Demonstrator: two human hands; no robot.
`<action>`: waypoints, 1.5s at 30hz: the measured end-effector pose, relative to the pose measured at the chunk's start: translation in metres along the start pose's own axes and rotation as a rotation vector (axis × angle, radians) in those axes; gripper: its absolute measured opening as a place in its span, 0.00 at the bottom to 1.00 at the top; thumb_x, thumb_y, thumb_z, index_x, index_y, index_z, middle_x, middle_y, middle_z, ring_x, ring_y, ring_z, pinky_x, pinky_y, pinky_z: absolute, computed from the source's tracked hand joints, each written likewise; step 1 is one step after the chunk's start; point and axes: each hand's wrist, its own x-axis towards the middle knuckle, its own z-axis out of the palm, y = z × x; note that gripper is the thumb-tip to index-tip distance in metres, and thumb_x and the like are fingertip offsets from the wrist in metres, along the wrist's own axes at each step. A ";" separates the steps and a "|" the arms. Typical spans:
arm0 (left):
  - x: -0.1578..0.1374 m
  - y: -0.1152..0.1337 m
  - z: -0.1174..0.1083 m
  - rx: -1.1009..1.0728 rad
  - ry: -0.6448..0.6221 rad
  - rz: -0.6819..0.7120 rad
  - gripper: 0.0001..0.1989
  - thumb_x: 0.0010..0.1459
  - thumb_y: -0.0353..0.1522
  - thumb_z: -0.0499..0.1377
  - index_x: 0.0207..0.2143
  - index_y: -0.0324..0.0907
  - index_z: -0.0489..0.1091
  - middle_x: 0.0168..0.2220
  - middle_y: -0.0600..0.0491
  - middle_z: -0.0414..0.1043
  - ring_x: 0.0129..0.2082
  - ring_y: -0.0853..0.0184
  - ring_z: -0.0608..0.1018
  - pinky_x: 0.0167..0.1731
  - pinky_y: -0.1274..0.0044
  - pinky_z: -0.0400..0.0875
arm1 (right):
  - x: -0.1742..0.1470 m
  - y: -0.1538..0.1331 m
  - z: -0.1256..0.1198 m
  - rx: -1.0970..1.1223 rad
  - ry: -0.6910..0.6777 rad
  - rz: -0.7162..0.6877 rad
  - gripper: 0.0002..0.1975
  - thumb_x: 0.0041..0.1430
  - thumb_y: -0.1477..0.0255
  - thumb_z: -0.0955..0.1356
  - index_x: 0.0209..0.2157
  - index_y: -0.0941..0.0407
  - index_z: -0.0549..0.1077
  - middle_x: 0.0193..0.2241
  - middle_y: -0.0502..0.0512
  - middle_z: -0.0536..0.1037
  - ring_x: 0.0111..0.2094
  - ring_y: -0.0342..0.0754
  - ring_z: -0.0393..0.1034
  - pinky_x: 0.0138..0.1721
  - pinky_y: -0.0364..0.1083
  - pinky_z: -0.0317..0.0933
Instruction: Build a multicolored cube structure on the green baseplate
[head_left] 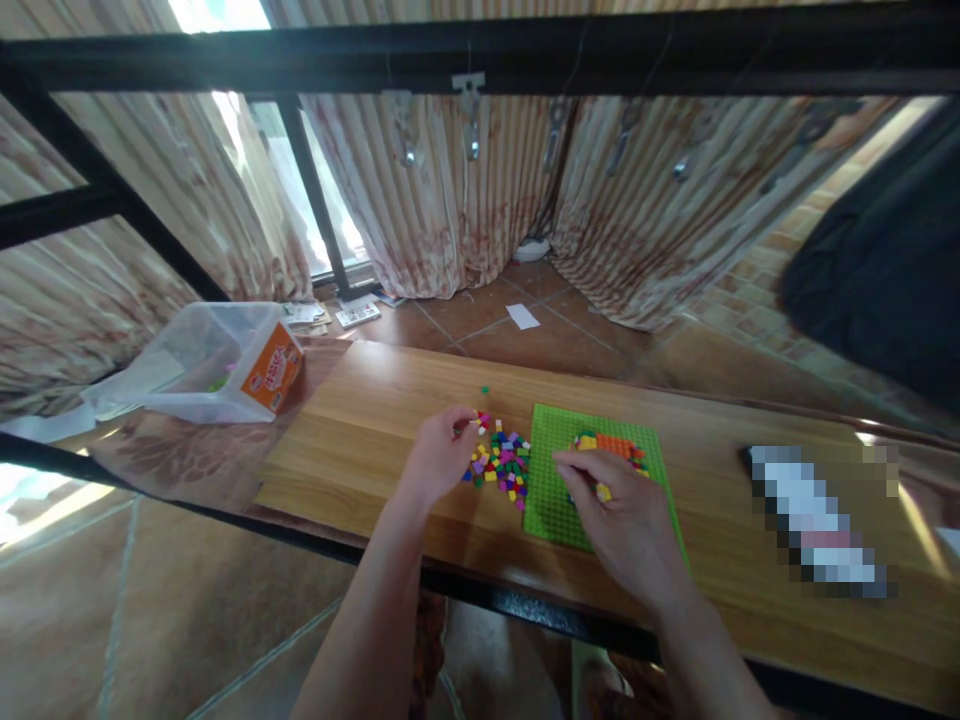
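Observation:
A heap of small coloured building bricks lies on the wooden board. My left hand is at the heap's far left edge, thumb and fingers closed together beside a few red and white bricks; whether it grips one is unclear. To the right of the heap lies a green studded baseplate. Orange, yellow and red bricks are set on it in a patch, partly hidden by my right hand. That hand hovers over the plate with thumb and fingertips pinched; anything between them is too small to make out.
A single green brick sits apart beyond the heap. At the left stands a clear plastic tub with an orange label. A blurred-out dark-edged object lies on the right. A black metal bar crosses above, with clips hanging below it.

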 end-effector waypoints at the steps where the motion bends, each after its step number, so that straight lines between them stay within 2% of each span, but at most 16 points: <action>1: 0.000 0.000 0.000 -0.001 -0.005 0.001 0.09 0.57 0.31 0.55 0.33 0.41 0.76 0.32 0.51 0.77 0.32 0.65 0.75 0.33 0.76 0.65 | 0.001 0.005 -0.007 -0.009 0.039 0.035 0.10 0.61 0.65 0.65 0.36 0.51 0.78 0.37 0.53 0.81 0.39 0.50 0.75 0.41 0.49 0.67; 3: 0.000 0.001 0.002 -0.006 -0.012 0.005 0.09 0.57 0.30 0.55 0.33 0.41 0.76 0.31 0.51 0.77 0.31 0.66 0.75 0.33 0.76 0.65 | 0.001 0.021 -0.023 -0.051 0.175 0.153 0.11 0.59 0.64 0.66 0.35 0.52 0.78 0.36 0.54 0.82 0.36 0.50 0.76 0.39 0.49 0.68; 5: 0.000 0.003 0.004 -0.008 -0.018 0.008 0.09 0.57 0.30 0.55 0.32 0.41 0.76 0.31 0.51 0.77 0.31 0.66 0.74 0.33 0.76 0.65 | 0.001 0.042 -0.039 -0.111 0.310 0.324 0.11 0.55 0.63 0.67 0.34 0.53 0.79 0.31 0.55 0.82 0.31 0.51 0.75 0.34 0.48 0.67; 8: -0.002 0.005 0.008 0.006 -0.035 0.024 0.09 0.57 0.30 0.55 0.32 0.42 0.76 0.30 0.52 0.77 0.31 0.66 0.75 0.33 0.77 0.65 | -0.001 0.073 -0.052 -0.091 0.310 0.458 0.13 0.51 0.61 0.68 0.32 0.54 0.80 0.27 0.55 0.82 0.28 0.51 0.75 0.30 0.47 0.66; 13: -0.002 0.006 0.016 0.060 -0.053 0.060 0.11 0.57 0.28 0.52 0.32 0.41 0.75 0.30 0.52 0.76 0.30 0.66 0.75 0.31 0.77 0.65 | -0.003 0.092 -0.045 -0.107 0.157 0.458 0.18 0.51 0.57 0.68 0.36 0.55 0.80 0.28 0.55 0.81 0.27 0.49 0.73 0.28 0.46 0.63; 21: 0.002 0.002 0.024 0.056 -0.052 0.053 0.10 0.56 0.29 0.54 0.34 0.41 0.75 0.31 0.51 0.77 0.31 0.66 0.75 0.32 0.77 0.67 | 0.000 0.090 -0.038 -0.139 0.162 0.376 0.19 0.54 0.55 0.67 0.34 0.55 0.80 0.31 0.57 0.81 0.27 0.49 0.71 0.30 0.48 0.63; 30: 0.001 0.002 0.023 0.028 -0.057 0.042 0.10 0.56 0.29 0.54 0.34 0.41 0.75 0.30 0.51 0.76 0.28 0.68 0.73 0.29 0.78 0.65 | 0.002 0.088 -0.035 -0.216 0.205 0.257 0.21 0.58 0.55 0.64 0.33 0.56 0.81 0.35 0.60 0.80 0.33 0.52 0.72 0.36 0.50 0.64; 35: 0.000 0.001 0.024 0.068 -0.060 0.070 0.10 0.57 0.29 0.54 0.34 0.42 0.75 0.30 0.51 0.76 0.29 0.67 0.74 0.30 0.78 0.64 | 0.000 0.086 -0.029 -0.251 0.253 0.280 0.22 0.58 0.55 0.64 0.34 0.58 0.81 0.37 0.61 0.80 0.34 0.53 0.72 0.37 0.51 0.63; 40: 0.001 0.001 0.025 0.086 -0.065 0.087 0.10 0.57 0.29 0.53 0.34 0.41 0.74 0.32 0.50 0.76 0.32 0.66 0.75 0.33 0.77 0.66 | -0.001 0.079 -0.030 -0.225 0.278 0.347 0.18 0.54 0.57 0.67 0.32 0.57 0.80 0.31 0.58 0.80 0.29 0.50 0.70 0.31 0.48 0.61; 45: 0.001 0.001 0.026 0.099 -0.067 0.078 0.09 0.57 0.28 0.53 0.34 0.41 0.74 0.32 0.50 0.76 0.32 0.66 0.75 0.33 0.77 0.66 | 0.001 0.079 -0.033 -0.194 0.258 0.372 0.19 0.52 0.56 0.68 0.30 0.57 0.80 0.29 0.57 0.79 0.26 0.49 0.69 0.29 0.47 0.61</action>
